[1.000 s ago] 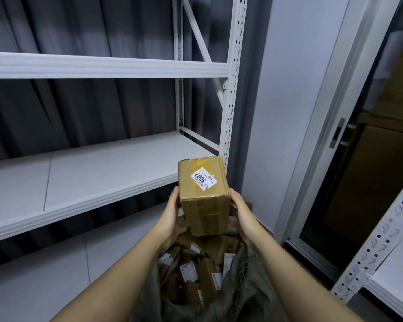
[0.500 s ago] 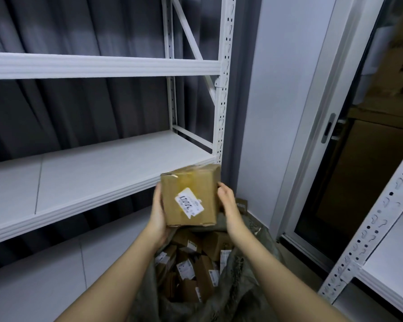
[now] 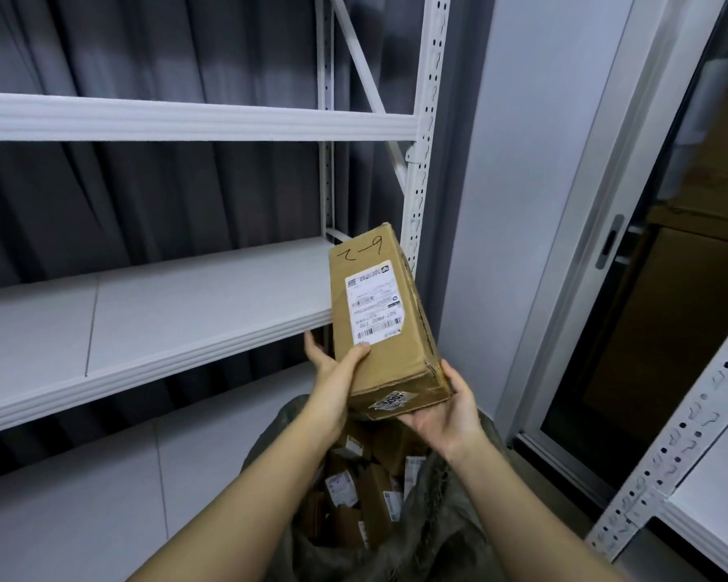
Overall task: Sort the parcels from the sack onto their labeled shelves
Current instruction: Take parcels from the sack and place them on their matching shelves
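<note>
Overhead, smooth oblong cardboard parcel (image 3: 385,317) between hands.

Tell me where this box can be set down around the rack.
The white middle shelf board lies bare from the perforated white upright leftward; the lower white board beneath is bare too. It is crowded only in the grey-green sack, packed with small brown parcels, below the long brown cardboard box.

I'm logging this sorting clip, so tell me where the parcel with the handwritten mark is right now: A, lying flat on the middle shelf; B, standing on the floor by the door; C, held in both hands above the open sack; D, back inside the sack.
C: the left hand and right hand grip the cardboard parcel above the sack, off the shelf.
</note>
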`<action>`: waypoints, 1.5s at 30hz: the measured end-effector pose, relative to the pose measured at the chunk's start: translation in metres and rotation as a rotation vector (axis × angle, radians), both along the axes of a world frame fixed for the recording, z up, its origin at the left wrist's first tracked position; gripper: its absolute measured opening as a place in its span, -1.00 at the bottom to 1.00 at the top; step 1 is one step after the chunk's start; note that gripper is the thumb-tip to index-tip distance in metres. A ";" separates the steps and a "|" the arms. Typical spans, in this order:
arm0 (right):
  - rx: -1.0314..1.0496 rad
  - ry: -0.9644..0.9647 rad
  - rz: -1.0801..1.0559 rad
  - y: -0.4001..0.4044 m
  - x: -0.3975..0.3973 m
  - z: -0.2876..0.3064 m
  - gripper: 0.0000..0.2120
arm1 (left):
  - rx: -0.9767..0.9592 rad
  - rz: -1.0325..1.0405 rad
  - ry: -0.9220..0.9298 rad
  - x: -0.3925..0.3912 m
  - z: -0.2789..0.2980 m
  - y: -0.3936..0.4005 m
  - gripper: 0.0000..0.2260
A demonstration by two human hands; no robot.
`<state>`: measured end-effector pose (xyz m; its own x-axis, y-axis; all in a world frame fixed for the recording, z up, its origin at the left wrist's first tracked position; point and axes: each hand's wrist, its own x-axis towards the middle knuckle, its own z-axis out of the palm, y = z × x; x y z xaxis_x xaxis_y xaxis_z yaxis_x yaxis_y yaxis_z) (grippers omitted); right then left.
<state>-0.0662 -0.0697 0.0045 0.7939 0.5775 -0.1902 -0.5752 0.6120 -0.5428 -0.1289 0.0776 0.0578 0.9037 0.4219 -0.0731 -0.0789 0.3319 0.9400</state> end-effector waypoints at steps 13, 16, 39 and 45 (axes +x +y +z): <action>-0.452 -0.256 -0.128 -0.006 0.004 0.033 -0.06 | -0.265 -0.204 0.144 0.010 0.000 -0.008 -0.23; -0.508 -0.313 -0.161 0.000 0.000 0.039 0.06 | -0.322 -0.261 0.165 0.015 0.004 -0.017 -0.26; -1.122 -0.856 0.471 -0.041 0.048 0.162 -0.43 | 0.469 -1.089 0.356 0.000 0.016 0.076 0.22; -1.063 -0.779 0.335 -0.037 0.053 0.153 -0.38 | 0.308 -0.924 0.263 -0.007 0.011 0.074 0.10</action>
<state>-0.0128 -0.1071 0.1578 0.7507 0.6190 -0.2309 0.0580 -0.4099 -0.9103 -0.1359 0.1514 0.0686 0.8569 -0.4018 -0.3229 0.3083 -0.1024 0.9458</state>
